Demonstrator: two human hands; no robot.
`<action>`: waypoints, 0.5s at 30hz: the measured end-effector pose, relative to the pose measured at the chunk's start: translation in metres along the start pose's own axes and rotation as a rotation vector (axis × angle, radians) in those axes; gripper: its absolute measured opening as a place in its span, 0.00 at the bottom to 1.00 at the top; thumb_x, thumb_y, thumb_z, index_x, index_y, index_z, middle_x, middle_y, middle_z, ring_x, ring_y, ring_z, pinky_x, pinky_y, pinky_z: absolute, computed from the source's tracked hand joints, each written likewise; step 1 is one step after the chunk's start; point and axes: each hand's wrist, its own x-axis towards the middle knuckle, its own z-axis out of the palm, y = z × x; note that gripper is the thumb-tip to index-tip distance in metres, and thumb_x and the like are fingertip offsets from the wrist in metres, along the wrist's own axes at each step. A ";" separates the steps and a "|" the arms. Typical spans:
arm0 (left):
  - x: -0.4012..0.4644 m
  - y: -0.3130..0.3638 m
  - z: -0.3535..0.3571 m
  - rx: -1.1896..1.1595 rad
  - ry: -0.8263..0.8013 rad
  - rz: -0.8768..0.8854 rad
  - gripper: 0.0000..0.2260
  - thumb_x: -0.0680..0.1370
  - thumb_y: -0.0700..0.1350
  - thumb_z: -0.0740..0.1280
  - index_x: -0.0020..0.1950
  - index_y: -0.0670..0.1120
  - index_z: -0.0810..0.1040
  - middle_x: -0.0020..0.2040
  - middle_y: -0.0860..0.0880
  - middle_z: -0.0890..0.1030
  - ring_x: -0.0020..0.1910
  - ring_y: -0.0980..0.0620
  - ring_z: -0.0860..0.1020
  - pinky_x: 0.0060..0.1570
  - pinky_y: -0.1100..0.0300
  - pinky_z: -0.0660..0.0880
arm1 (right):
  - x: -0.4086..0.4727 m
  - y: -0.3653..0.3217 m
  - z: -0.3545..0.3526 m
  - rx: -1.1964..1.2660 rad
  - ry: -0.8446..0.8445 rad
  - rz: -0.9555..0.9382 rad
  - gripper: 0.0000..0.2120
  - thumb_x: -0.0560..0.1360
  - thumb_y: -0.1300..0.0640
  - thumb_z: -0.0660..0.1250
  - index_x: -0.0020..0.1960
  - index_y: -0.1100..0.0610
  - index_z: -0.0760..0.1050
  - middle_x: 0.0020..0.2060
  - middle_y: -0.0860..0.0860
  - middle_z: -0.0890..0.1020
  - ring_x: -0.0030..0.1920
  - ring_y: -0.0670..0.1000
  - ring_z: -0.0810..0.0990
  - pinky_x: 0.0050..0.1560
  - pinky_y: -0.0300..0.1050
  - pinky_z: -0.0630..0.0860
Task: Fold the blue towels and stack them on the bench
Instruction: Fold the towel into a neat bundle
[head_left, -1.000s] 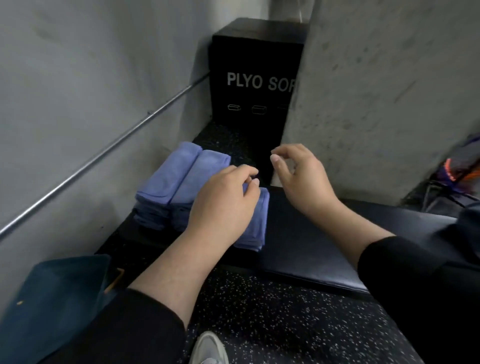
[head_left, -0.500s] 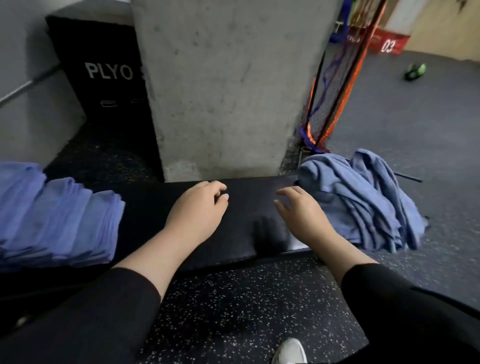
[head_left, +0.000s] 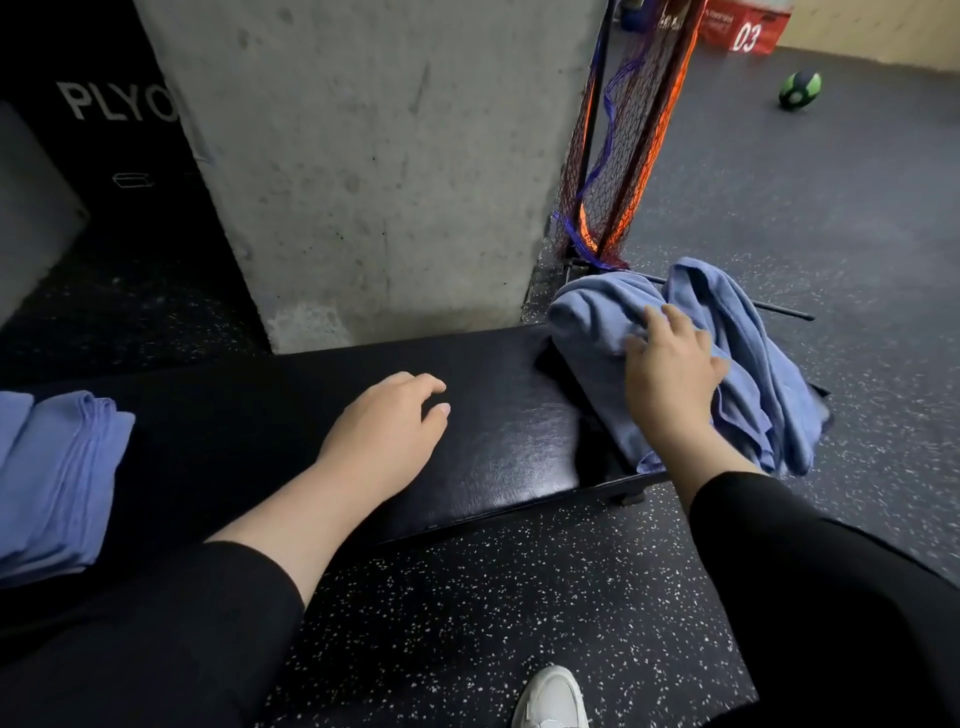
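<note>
A heap of loose, crumpled blue towels (head_left: 753, 364) lies over the right end of the black padded bench (head_left: 498, 426). My right hand (head_left: 670, 374) rests on top of this heap, its fingers spread over the cloth. Whether the fingers pinch any cloth is hidden under the palm. My left hand (head_left: 384, 436) hovers over the bare middle of the bench, fingers loosely curled, holding nothing. Folded blue towels (head_left: 57, 478) lie side by side at the bench's left end, partly cut off by the frame edge.
A grey concrete pillar (head_left: 374, 156) rises right behind the bench. A black plyo box (head_left: 104, 124) stands at the back left. An orange and purple net on a frame (head_left: 623, 156) leans at the pillar's right. A green ball (head_left: 800, 91) lies far right. My white shoe (head_left: 550, 701) shows below.
The view swung right from the folded towels to the loose heap. My right hand moved right from the bench onto the heap. My left hand stayed over the bench middle.
</note>
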 end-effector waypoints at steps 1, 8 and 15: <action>0.000 0.000 0.001 0.001 -0.006 0.002 0.15 0.83 0.53 0.62 0.68 0.53 0.77 0.60 0.56 0.78 0.60 0.52 0.77 0.60 0.49 0.75 | 0.003 0.004 -0.001 -0.014 0.005 0.036 0.17 0.81 0.51 0.60 0.69 0.53 0.71 0.71 0.54 0.72 0.67 0.62 0.69 0.61 0.61 0.64; -0.002 0.001 0.000 0.014 -0.017 0.030 0.15 0.83 0.53 0.61 0.69 0.53 0.76 0.62 0.57 0.77 0.60 0.53 0.76 0.59 0.51 0.75 | 0.012 0.007 -0.004 0.046 0.029 0.120 0.11 0.80 0.55 0.61 0.53 0.54 0.82 0.53 0.56 0.78 0.56 0.62 0.74 0.55 0.56 0.62; -0.006 0.006 -0.010 -0.026 0.024 0.032 0.15 0.84 0.53 0.61 0.70 0.53 0.75 0.62 0.58 0.76 0.60 0.53 0.75 0.59 0.54 0.74 | 0.008 0.014 -0.013 -0.032 -0.106 0.157 0.11 0.80 0.50 0.62 0.58 0.52 0.79 0.58 0.56 0.78 0.59 0.62 0.75 0.60 0.59 0.63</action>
